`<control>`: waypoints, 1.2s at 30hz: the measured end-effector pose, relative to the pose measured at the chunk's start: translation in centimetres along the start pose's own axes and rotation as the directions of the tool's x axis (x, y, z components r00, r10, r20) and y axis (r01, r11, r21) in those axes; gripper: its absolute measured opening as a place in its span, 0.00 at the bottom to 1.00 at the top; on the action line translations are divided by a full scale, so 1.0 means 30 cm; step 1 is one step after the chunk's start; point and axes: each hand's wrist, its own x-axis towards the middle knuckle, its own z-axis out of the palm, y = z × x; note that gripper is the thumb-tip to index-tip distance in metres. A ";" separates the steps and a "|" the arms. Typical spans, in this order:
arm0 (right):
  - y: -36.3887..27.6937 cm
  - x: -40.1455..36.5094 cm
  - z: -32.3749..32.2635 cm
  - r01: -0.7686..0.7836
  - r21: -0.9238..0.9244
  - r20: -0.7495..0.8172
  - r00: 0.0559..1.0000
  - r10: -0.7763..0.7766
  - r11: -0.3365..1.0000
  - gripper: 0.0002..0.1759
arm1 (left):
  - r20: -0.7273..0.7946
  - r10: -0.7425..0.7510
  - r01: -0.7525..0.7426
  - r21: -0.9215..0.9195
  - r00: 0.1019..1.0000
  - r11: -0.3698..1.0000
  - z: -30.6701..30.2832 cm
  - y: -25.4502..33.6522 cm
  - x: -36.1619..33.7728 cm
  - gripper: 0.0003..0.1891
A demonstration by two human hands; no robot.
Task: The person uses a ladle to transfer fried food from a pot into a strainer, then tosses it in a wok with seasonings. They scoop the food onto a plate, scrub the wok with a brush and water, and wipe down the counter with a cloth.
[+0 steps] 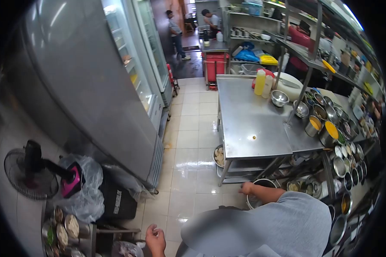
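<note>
My left hand (155,239) is low in the view, its fingers loosely bent and apart, with nothing visible in it. It is nearest to a clear plastic bag or bowl with pale contents (126,249) at the lower left. My right hand (247,187) is at the end of my bent arm, in front of a large metal pot (263,184) below the steel table. Its fingers are turned away, and whether it touches the pot's rim cannot be made out. A grey shirt (296,218) and a blurred patch fill the bottom middle.
A steel table (253,124) stands ahead right, with yellow bottles (260,82), metal bowls (279,98) and sauce containers (329,132). Tall fridges (90,85) line the left, near a black fan (28,175). The tiled aisle (188,132) leads to two people (176,32) at the back.
</note>
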 end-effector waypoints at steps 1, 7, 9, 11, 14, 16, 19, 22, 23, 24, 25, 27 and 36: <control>-0.044 -0.007 -0.022 0.023 0.162 -0.134 0.991 -0.001 0.986 0.32 | 0.029 0.018 -0.018 0.002 0.999 1.000 -0.008 -0.013 0.058 0.18; -0.089 -0.002 0.043 0.150 0.187 -0.388 0.919 -0.067 0.971 0.35 | 0.194 0.095 -0.106 0.048 0.976 0.993 -0.021 0.049 0.335 0.20; -0.006 0.005 0.132 -0.020 0.185 -0.174 0.983 0.053 0.983 0.33 | 0.243 0.123 -0.126 -0.005 0.962 0.992 0.008 0.083 0.401 0.21; 0.088 -0.047 0.219 -0.140 0.089 -0.053 0.988 0.145 0.986 0.30 | 0.296 0.159 -0.147 -0.063 0.942 0.987 0.060 0.112 0.456 0.21; 0.258 -0.108 0.387 -0.267 0.000 0.153 0.952 0.264 0.964 0.26 | 0.328 0.193 -0.149 -0.153 0.925 0.977 0.139 0.132 0.510 0.22; 0.296 -0.159 0.483 -0.495 0.207 0.076 0.868 0.490 0.844 0.25 | 0.371 0.194 -0.155 -0.134 0.908 0.979 0.159 0.179 0.531 0.22; 0.264 -0.180 0.506 -0.505 0.111 0.003 0.861 0.508 0.856 0.26 | 0.433 0.176 -0.148 -0.098 0.884 0.984 0.195 0.182 0.564 0.22; 0.200 -0.048 0.475 -0.530 0.364 0.136 0.844 0.519 0.766 0.25 | 0.470 0.176 -0.151 -0.092 0.865 0.984 0.246 0.190 0.656 0.22; 0.164 -0.022 0.431 -0.489 0.363 0.088 0.865 0.493 0.793 0.25 | 0.465 0.183 -0.167 -0.074 0.867 0.983 0.265 0.219 0.688 0.22; 0.158 0.065 0.410 -0.297 0.277 0.052 0.954 0.295 0.914 0.23 | 0.462 0.186 -0.184 -0.051 0.867 0.982 0.281 0.244 0.726 0.23; 0.157 0.160 0.410 -0.083 0.191 0.039 0.996 0.077 0.978 0.23 | 0.483 0.178 -0.187 -0.030 0.857 0.982 0.296 0.258 0.777 0.23; 0.034 0.215 0.240 -0.260 0.298 0.182 0.960 0.213 0.918 0.25 | 0.421 0.181 -0.171 -0.062 0.889 0.983 0.339 0.292 0.905 0.23; -0.217 0.161 -0.320 0.161 0.521 -0.149 0.984 -0.097 0.838 0.32 | -0.155 0.963 -0.511 0.823 0.219 0.249 0.206 0.773 1.510 0.23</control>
